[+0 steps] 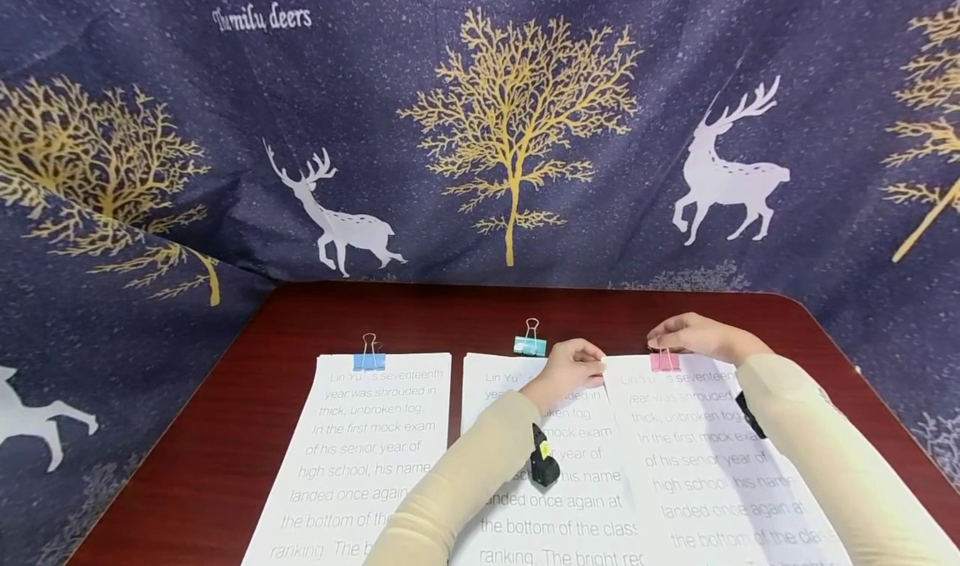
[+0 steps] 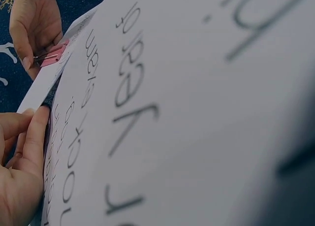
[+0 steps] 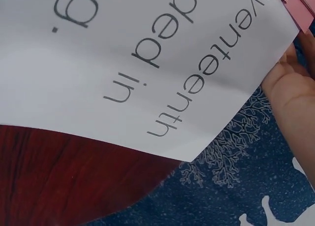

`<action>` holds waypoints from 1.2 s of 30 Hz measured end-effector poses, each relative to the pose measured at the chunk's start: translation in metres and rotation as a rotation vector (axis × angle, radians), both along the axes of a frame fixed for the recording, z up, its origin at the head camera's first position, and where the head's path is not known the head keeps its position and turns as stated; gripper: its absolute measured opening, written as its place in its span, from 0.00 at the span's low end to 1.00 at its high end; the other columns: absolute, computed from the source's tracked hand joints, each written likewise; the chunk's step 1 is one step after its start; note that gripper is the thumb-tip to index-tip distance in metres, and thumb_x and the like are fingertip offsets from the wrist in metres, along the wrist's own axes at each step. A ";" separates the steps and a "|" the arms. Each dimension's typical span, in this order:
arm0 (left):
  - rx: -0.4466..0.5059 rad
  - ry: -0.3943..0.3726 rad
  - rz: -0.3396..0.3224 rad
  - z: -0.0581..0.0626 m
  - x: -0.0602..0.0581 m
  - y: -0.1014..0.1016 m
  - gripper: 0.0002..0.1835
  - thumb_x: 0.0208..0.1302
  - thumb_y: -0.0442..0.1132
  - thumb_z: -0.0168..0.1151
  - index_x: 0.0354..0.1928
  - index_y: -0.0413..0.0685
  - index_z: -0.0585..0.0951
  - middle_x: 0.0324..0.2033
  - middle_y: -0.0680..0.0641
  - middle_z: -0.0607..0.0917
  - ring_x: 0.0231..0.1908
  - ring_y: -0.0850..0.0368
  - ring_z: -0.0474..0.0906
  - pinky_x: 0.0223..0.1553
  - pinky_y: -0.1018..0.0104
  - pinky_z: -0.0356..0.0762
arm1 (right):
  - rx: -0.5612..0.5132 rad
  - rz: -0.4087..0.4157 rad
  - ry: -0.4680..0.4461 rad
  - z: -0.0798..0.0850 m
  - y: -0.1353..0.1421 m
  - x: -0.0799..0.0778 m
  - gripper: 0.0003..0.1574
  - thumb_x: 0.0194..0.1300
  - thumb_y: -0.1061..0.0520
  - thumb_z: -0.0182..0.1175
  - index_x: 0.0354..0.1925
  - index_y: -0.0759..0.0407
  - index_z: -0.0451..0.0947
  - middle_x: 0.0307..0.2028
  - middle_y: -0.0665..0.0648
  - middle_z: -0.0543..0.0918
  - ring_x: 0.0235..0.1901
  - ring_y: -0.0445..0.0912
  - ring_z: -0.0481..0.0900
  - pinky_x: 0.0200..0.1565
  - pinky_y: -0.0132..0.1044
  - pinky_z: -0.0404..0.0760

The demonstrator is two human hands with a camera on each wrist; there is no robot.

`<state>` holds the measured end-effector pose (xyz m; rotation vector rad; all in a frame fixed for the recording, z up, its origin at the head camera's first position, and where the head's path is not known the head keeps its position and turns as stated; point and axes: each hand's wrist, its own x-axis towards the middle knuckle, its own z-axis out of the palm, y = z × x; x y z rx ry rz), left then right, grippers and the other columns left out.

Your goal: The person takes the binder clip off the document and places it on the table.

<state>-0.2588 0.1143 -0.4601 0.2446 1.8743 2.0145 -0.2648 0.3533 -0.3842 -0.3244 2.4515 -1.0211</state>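
My left hand [image 1: 567, 371] pinches the top left corner of the right-hand printed sheets [image 1: 697, 483] between thumb and fingers. At the top edge of those same sheets sits a pink binder clip [image 1: 665, 362]. My right hand [image 1: 699, 336] holds this clip by its wire handle, thumb and fingers closed on it in the left wrist view, where the pink clip [image 2: 54, 54] shows side-on. Part of the pink clip [image 3: 299, 8] also enters the right wrist view, beside the right hand [image 3: 295, 88]. My left forearm covers part of the middle printed sheets [image 1: 558, 508].
A teal binder clip [image 1: 530, 347] is at the top of the middle sheets. The left printed sheets [image 1: 360, 449] carry a blue binder clip [image 1: 370, 362]. All lie on a dark red wooden table [image 1: 210, 433], with a patterned blue cloth [image 1: 450, 216] hanging behind.
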 end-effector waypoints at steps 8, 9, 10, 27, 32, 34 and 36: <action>0.001 0.000 -0.007 0.000 0.000 -0.001 0.08 0.56 0.21 0.62 0.39 0.31 0.79 0.26 0.49 0.78 0.28 0.61 0.79 0.36 0.65 0.84 | -0.087 -0.038 -0.085 -0.001 0.004 0.002 0.34 0.68 0.53 0.54 0.61 0.79 0.63 0.53 0.69 0.78 0.45 0.42 0.78 0.51 0.38 0.76; -0.003 -0.001 -0.007 0.000 0.000 -0.001 0.08 0.56 0.21 0.62 0.39 0.31 0.79 0.27 0.48 0.78 0.28 0.60 0.79 0.36 0.65 0.84 | -0.095 -0.039 -0.091 -0.001 0.004 0.002 0.35 0.69 0.53 0.54 0.61 0.80 0.62 0.53 0.69 0.78 0.45 0.41 0.78 0.52 0.37 0.76; -0.006 -0.002 -0.008 -0.001 -0.001 -0.001 0.08 0.56 0.21 0.62 0.39 0.31 0.79 0.27 0.48 0.78 0.28 0.60 0.79 0.36 0.65 0.84 | -0.104 -0.040 -0.096 -0.001 0.004 0.002 0.35 0.69 0.53 0.54 0.61 0.80 0.62 0.54 0.70 0.78 0.46 0.42 0.79 0.53 0.38 0.76; -0.039 0.017 -0.016 -0.006 -0.005 0.003 0.09 0.55 0.22 0.63 0.39 0.34 0.80 0.31 0.41 0.83 0.28 0.57 0.82 0.34 0.66 0.83 | -0.097 -0.028 -0.107 -0.008 0.010 0.001 0.30 0.67 0.51 0.56 0.55 0.77 0.71 0.41 0.57 0.82 0.40 0.41 0.77 0.45 0.33 0.77; -0.048 0.025 -0.010 -0.006 -0.005 0.004 0.08 0.56 0.22 0.63 0.38 0.34 0.80 0.30 0.42 0.82 0.29 0.54 0.84 0.34 0.66 0.83 | -0.134 -0.035 -0.093 -0.010 0.012 0.003 0.27 0.68 0.54 0.55 0.52 0.77 0.69 0.34 0.54 0.80 0.34 0.41 0.78 0.40 0.34 0.79; -0.056 0.028 -0.012 -0.005 -0.004 0.003 0.08 0.56 0.23 0.63 0.39 0.34 0.80 0.30 0.42 0.82 0.29 0.54 0.84 0.34 0.67 0.83 | -0.150 -0.044 -0.085 -0.011 0.012 0.003 0.25 0.69 0.54 0.55 0.51 0.77 0.69 0.33 0.54 0.80 0.32 0.41 0.78 0.38 0.34 0.80; -0.059 0.032 -0.011 -0.004 -0.004 0.003 0.08 0.56 0.23 0.63 0.39 0.34 0.80 0.29 0.43 0.82 0.30 0.54 0.84 0.34 0.67 0.83 | -0.156 -0.053 -0.057 -0.012 0.012 0.004 0.24 0.68 0.54 0.55 0.51 0.76 0.70 0.33 0.53 0.80 0.32 0.39 0.78 0.38 0.34 0.80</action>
